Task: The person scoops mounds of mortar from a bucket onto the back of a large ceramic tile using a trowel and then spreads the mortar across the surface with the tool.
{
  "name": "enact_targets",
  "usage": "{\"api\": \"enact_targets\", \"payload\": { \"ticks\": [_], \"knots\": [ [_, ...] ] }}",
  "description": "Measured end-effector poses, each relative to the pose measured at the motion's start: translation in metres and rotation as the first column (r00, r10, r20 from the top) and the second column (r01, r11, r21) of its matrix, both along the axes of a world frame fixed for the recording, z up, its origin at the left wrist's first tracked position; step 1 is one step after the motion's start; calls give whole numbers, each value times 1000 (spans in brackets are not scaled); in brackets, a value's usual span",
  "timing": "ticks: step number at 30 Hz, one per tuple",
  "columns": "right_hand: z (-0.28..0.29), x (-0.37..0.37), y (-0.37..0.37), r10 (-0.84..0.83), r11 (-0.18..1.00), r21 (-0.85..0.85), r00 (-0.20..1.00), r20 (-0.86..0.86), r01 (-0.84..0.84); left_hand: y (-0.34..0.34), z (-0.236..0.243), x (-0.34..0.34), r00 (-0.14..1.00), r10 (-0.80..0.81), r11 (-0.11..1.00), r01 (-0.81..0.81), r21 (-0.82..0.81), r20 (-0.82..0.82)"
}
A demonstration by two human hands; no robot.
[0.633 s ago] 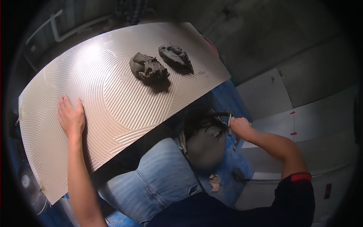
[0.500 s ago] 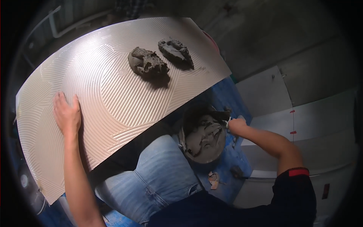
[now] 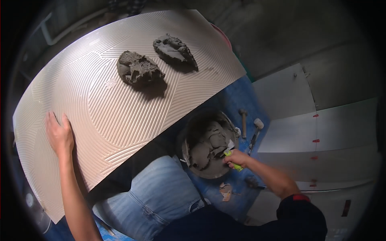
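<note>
A large pale tile point(image 3: 116, 120) with curved ridges over its face lies on my left. My left hand point(image 3: 61, 136) rests flat on it near the left side, fingers stretched out and holding nothing. Two lumps of grey mortar, a nearer one point(image 3: 140, 70) and a farther one point(image 3: 175, 52), sit on the ridges. Right of my knees stands a round bucket point(image 3: 185, 148) with grey mortar point(image 3: 212, 140) inside. Over its right rim, my right hand point(image 3: 238, 157) is closed round the yellow-green handle of a trowel point(image 3: 228, 153). Its blade tilts into the mortar and is partly hidden.
Beyond the bucket, a wooden-handled hammer point(image 3: 243, 122) and a white-headed mallet point(image 3: 258, 123) lie on a blue floor cover point(image 3: 241, 96). A torn brown scrap point(image 3: 225, 193) lies near the bucket. Pale tiles with small red pieces point(image 3: 315, 141) at their joint spread to the right.
My right hand has swung the trowel from the bucket's far right edge back toward me, to its near right side. The whole view has shifted slightly; my left hand stays on the tile.
</note>
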State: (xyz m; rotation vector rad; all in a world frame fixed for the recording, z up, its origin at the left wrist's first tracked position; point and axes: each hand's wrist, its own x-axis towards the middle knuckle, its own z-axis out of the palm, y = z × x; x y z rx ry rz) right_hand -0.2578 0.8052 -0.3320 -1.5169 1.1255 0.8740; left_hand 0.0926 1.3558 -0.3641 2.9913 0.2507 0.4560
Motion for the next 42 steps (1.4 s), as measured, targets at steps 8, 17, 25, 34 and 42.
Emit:
{"api": "enact_targets", "payload": {
  "ticks": [8,17,25,34,42],
  "knots": [
    [-62,-15,55,-738,582,610,664,119,538,6,2,0,992,-112,993,109,44,57],
    [-34,-22,64,-683,698,560,649,335,446,12,-6,3,993,-114,992,115,-56,29],
    [95,-7,59,-484,850,495,635,602,179,46,-3,3,932,-358,634,291,-716,62],
    [222,157,178,609,778,-600,-13,793,-184,157,31,-89,950,306,951,-308,-27,-68],
    [96,254,303,955,289,-824,206,213,-488,127,27,-82,951,305,946,-309,-96,-54]
  ]
}}
